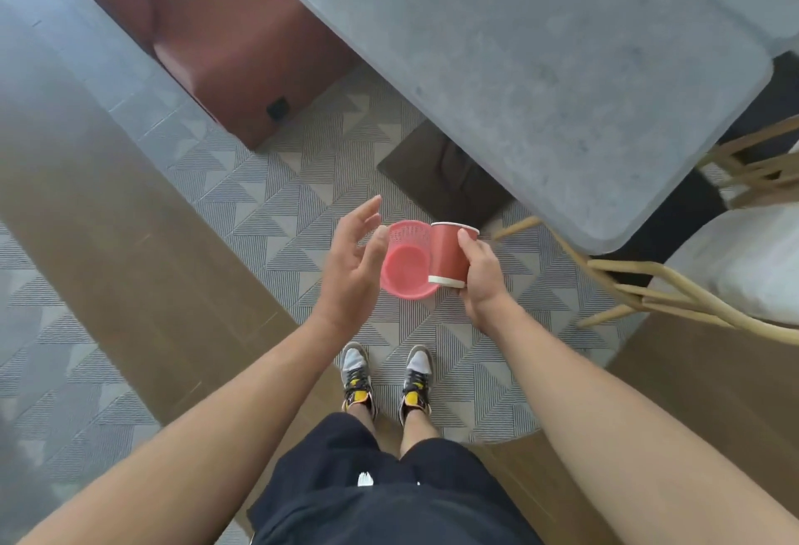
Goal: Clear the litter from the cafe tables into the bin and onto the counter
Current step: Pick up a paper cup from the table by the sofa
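My right hand (480,280) grips a red paper cup (449,254) with a white rim, tilted with its base toward me. A small pink mesh basket (404,264) sits pressed against the cup's left side, between my two hands, above the floor. My left hand (353,264) is beside the basket with its fingers straight and spread, and the thumb touches the basket's edge. What bears the basket's weight I cannot tell. The grey stone cafe table (540,68) stands ahead and to the right, with nothing visible on the part in view.
A red-brown sofa (225,47) stands at the upper left. A wooden chair (648,298) with a white cushion (743,259) is tucked at the table's right. The table's dark base plate (441,172) lies ahead on the patterned floor. My feet (385,376) stand below my hands.
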Demonstrator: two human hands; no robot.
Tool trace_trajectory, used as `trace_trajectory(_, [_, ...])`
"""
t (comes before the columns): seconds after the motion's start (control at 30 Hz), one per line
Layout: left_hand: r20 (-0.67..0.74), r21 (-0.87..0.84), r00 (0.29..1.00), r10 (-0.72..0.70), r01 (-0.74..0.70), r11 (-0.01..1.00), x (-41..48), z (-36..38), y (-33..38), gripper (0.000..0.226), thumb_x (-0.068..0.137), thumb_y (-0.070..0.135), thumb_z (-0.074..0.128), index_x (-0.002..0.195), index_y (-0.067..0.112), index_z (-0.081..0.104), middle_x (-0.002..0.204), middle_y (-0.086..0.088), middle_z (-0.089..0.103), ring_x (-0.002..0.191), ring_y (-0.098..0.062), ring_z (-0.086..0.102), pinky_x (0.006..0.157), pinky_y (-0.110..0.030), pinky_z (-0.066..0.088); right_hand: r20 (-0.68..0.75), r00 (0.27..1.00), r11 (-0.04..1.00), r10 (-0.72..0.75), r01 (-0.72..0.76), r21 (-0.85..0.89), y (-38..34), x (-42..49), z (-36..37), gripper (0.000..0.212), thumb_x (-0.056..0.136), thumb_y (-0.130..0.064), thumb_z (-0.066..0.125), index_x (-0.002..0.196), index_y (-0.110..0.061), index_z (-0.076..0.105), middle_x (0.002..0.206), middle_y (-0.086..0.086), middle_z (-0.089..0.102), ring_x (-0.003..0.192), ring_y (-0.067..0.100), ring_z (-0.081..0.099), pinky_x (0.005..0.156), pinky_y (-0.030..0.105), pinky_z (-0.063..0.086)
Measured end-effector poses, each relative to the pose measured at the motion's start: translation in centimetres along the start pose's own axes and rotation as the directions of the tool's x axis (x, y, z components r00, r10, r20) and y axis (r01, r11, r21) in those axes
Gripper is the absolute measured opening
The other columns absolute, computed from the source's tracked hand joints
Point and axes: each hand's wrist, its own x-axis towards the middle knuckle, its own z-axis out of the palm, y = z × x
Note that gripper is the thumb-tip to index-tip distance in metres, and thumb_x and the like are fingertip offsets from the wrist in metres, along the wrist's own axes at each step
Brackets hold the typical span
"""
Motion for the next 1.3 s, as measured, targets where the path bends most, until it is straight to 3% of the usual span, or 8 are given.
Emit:
trace_trajectory(0.17, [-0.006,-0.019,1.000,-0.028,0.027,0.999,1.7,-0.9,-0.3,0.053,0.101,0.037,0.049,0.152,0.020,0.048,0.151,-0.004,0.052,0.141,-0.015,0.052,0.111,-0.025,0.046,-0.036,0.999,0.997,-0.016,0.013,-0.077,0.5,2.6,1.7,0.074,0.078,-0.061,0.071,0.138,-0.020,0.058,0.132,0.012,0.067,0.106,0.030,0.070,0.064,0.033,0.057])
trace_trajectory(0.37, [-0.018,-0.029,1.000,-0.021,0.020,0.999,2.8,-2.2,-0.9,0.053,0.101,0.037,0.049,0.151,0.021,0.048,0.151,-0.004,0.052,0.142,-0.015,0.052,0.110,-0.019,0.045,-0.097,0.993,0.979,-0.068,0.048,-0.200,0.7,5.0,2.2,0.051,0.099,-0.050,0.068,0.137,-0.019,0.055,0.126,0.005,0.067,0.104,0.021,0.068,0.072,0.033,0.055])
trace_trajectory(0.63, [-0.027,-0.077,0.996,-0.081,0.079,0.994,6.4,-0.7,-8.5,0.049,0.101,0.035,0.051,0.148,0.023,0.049,0.152,-0.006,0.051,0.141,-0.017,0.052,0.102,-0.011,0.045,-0.136,0.990,0.979,-0.030,0.002,-0.203,4.0,10.9,2.8,0.041,0.101,-0.045,0.068,0.133,-0.023,0.055,0.113,-0.008,0.065,0.095,0.010,0.065,0.051,0.014,0.052])
trace_trajectory(0.8, [-0.039,-0.085,0.994,-0.103,0.099,0.991,9.0,1.4,-15.9,0.046,0.101,0.037,0.050,0.146,0.029,0.049,0.153,-0.004,0.052,0.141,-0.014,0.053,0.109,-0.020,0.045,-0.138,0.990,0.983,-0.007,-0.018,-0.180,8.4,16.6,2.6,0.045,0.094,-0.054,0.071,0.128,-0.030,0.055,0.124,-0.003,0.066,0.103,0.013,0.065,0.072,0.029,0.053])
trace_trajectory(0.93, [-0.031,-0.061,0.997,-0.072,0.070,0.996,10.2,3.4,-22.8,0.050,0.101,0.032,0.051,0.149,0.016,0.050,0.147,-0.007,0.056,0.135,-0.008,0.056,0.104,-0.014,0.046,-0.176,0.984,0.992,0.016,-0.037,-0.117,12.7,21.6,2.3,0.075,0.071,-0.068,0.071,0.130,-0.025,0.055,0.128,0.004,0.066,0.113,0.027,0.068,0.092,0.048,0.060])
trace_trajectory(1.07, [-0.014,-0.059,0.996,-0.086,0.085,0.995,10.5,5.4,-28.9,0.040,0.101,0.032,0.052,0.141,0.025,0.052,0.140,-0.002,0.059,0.125,0.007,0.057,0.099,-0.009,0.045,-0.182,0.982,0.996,0.040,-0.054,-0.074,17.0,25.8,1.4,0.061,0.071,-0.067,0.071,0.115,-0.027,0.058,0.125,0.007,0.069,0.110,0.027,0.070,0.075,0.038,0.057])
trace_trajectory(1.13, [0.003,-0.049,0.995,-0.100,0.100,0.994,10.8,6.0,-31.7,0.041,0.101,0.036,0.052,0.142,0.026,0.052,0.141,0.000,0.059,0.128,0.004,0.057,0.100,-0.009,0.046,-0.198,0.979,0.995,0.050,-0.065,-0.069,18.8,27.9,0.9,0.055,0.079,-0.063,0.074,0.118,-0.027,0.058,0.125,0.008,0.070,0.110,0.029,0.071,0.070,0.035,0.055])
trace_trajectory(1.3, [0.006,-0.041,0.994,-0.111,0.111,0.993,11.1,7.1,-36.9,0.047,0.102,0.040,0.053,0.145,0.021,0.054,0.142,-0.002,0.060,0.133,-0.008,0.057,0.102,-0.011,0.046,-0.250,0.967,0.997,0.054,-0.068,-0.047,21.7,31.5,0.4,0.048,0.096,-0.049,0.074,0.130,-0.021,0.054,0.125,0.006,0.067,0.107,0.024,0.070,0.083,0.045,0.065])
